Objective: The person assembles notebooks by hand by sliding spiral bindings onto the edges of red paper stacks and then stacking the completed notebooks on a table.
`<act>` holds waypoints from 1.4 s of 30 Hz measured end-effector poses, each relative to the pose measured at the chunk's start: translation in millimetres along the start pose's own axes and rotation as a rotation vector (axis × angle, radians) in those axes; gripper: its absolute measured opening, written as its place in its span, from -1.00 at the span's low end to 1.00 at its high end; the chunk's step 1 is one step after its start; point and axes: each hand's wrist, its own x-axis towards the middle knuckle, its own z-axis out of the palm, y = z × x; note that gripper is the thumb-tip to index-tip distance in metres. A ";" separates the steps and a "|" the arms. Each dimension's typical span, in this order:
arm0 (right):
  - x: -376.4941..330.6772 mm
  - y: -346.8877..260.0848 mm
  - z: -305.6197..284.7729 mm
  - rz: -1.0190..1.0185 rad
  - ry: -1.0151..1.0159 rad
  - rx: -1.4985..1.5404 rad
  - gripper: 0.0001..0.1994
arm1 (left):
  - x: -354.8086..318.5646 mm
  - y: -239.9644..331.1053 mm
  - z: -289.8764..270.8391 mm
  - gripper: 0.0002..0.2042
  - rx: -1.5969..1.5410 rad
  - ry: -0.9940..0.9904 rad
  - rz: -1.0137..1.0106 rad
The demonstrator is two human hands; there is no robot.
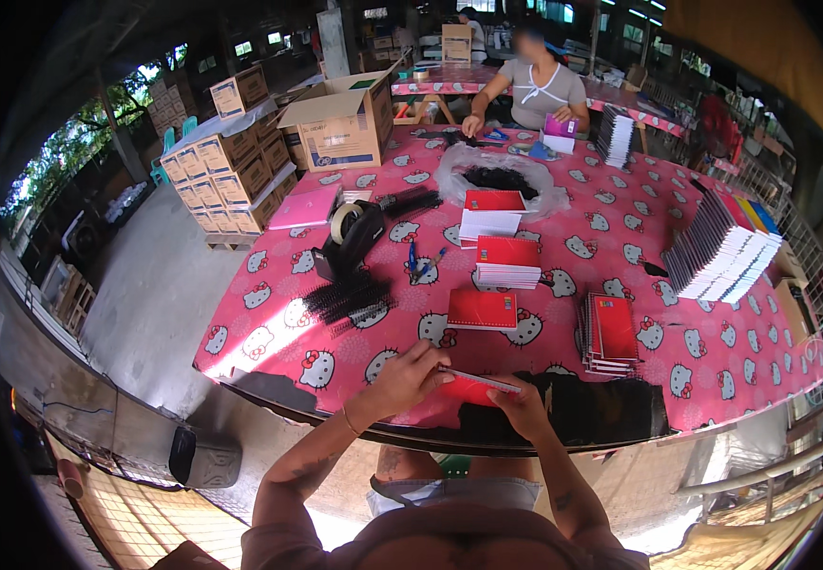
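Glossy plastic tablecloth [564,285], matt red card notebook [473,386], brown cardboard boxes [340,128]

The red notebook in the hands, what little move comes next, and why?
Probably the left hand reaches for a black spiral coil: both hands, with the right hand, grip the red notebook at the table edge, and the coils lie just ahead.

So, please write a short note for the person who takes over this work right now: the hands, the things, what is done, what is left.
Left hand and right hand: both hold one red notebook at the near table edge.
Black binding coils lie to the left, beside the tape dispenser.
Done, it seems: a stack of red notebooks at the right, one single notebook ahead.
Left: unbound stacks in the middle and a long row of notebooks far right. A co-worker sits at the far end.
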 end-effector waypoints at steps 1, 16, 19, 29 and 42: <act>-1.2 -1.8 1.9 0.018 0.015 0.023 -0.74 | 3.0 9.4 -1.2 -0.54 0.027 0.018 -0.008; -8.1 -48.3 6.5 0.006 0.174 0.145 -0.73 | -20.3 52.3 46.5 -0.11 0.365 0.031 -0.040; -6.7 -41.9 18.7 0.009 0.116 0.104 -0.72 | 24.4 40.7 14.7 -0.06 0.502 0.182 -0.140; -7.3 -47.9 16.7 0.050 0.074 0.081 -0.77 | 4.1 60.2 23.1 -0.10 0.425 0.076 -0.034; -0.8 -32.4 23.8 -0.204 0.054 -0.110 -0.82 | 11.1 65.5 32.3 -0.13 0.384 0.096 -0.042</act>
